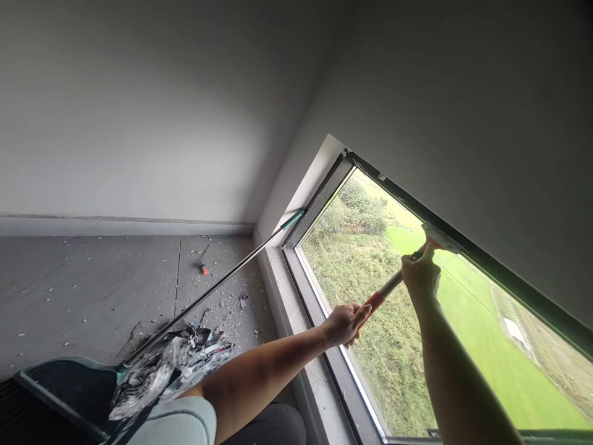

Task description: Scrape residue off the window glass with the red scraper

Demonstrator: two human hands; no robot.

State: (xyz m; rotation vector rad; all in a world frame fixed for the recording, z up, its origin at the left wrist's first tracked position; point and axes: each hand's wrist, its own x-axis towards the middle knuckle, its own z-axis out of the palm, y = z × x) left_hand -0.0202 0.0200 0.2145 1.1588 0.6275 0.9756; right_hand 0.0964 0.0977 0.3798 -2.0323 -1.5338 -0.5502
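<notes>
My left hand [345, 324] is wrapped round the red grip of a long-handled scraper [391, 284]. Further up, my right hand [422, 272] closes on the same tool just below its head, with a finger lying along it. The scraper's wide flat head [440, 240] is up against the dark top frame [403, 204] of the window, and its handle slants down across the glass [370, 278]. Part of the head is hidden behind my right hand.
A broom [69, 395] with a metal pole leans into the window corner. Beside it lies a heap of plastic scraps [176, 361]. An orange-handled tool [204, 269] and scattered chips lie on the grey floor [115, 284]. Dust covers the sill [301, 327].
</notes>
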